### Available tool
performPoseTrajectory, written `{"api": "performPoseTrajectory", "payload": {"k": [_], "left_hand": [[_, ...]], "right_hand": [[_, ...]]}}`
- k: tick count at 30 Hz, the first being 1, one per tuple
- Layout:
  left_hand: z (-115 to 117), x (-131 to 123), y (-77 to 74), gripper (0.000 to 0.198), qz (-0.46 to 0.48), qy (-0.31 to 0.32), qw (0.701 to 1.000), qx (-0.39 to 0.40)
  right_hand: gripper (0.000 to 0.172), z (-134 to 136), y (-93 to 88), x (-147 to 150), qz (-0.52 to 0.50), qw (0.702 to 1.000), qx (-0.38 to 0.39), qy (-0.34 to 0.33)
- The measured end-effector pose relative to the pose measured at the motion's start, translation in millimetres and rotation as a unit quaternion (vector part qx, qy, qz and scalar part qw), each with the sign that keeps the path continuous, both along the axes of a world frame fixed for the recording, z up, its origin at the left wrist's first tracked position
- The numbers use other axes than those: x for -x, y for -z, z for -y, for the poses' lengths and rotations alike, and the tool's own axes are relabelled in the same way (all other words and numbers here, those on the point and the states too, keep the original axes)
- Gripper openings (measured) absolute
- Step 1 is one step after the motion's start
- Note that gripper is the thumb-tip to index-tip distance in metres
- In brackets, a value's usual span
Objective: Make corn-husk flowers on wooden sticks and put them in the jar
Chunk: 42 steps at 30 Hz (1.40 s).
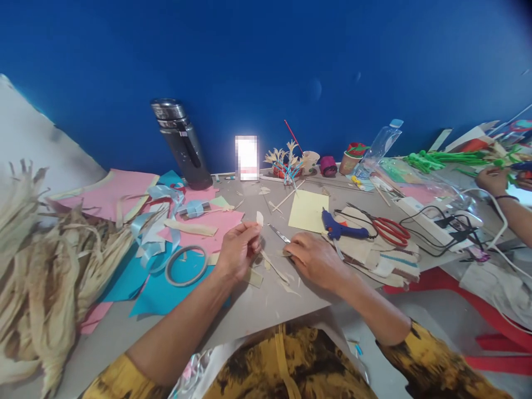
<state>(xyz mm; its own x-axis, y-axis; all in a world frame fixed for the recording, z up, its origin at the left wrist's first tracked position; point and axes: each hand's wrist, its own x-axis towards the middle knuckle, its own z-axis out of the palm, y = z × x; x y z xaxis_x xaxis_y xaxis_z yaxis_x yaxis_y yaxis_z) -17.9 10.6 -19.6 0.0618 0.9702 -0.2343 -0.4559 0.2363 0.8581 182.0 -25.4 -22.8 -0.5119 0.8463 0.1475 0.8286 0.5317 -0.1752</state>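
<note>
My left hand (241,249) is closed, with thumb and forefinger pinching a small pale piece of corn husk (260,218) whose rounded tip points up. My right hand (318,260) is closed round scissors; their silver blades (279,233) point up and left towards the husk piece, apart from it. The scissors' handles are hidden in my palm. Between my hands, thin husk scraps (276,270) lie on the grey table (266,310). A grey tape roll (187,266) rests left of my left hand, over blue paper (166,302).
Dried corn husks (54,277) heap up at the left. A dark flask (187,147) stands near the blue wall. To the right lie a blue glue gun (344,228), red-handled scissors (390,231), a glove (382,260) and a power strip (432,221). Another person's hand (493,180) works at far right.
</note>
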Motion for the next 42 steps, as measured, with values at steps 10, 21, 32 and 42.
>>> {"api": "performPoseTrajectory", "payload": {"k": [10, 21, 32, 42], "left_hand": [[1, 1, 3.9, 0.022, -0.019, 0.034, 0.999, 0.017], [6, -3, 0.2, 0.019, -0.063, 0.1, 0.993, 0.026], [9, -2, -4.2, 0.016, -0.086, 0.13, 0.987, 0.029], [9, -1, -4.9, 0.014, -0.052, 0.145, 0.988, 0.016]], "right_hand": [[0.016, -22, -9.8, -7, -0.426, 0.868, 0.249, 0.053], [0.013, -40, -38.2, -4, -0.443, 0.84, 0.309, 0.053], [0.012, -47, -45.7, -2, -0.372, 0.875, 0.306, 0.047], [0.013, -47, -49.2, 0, -0.33, 0.899, 0.284, 0.053]]}}
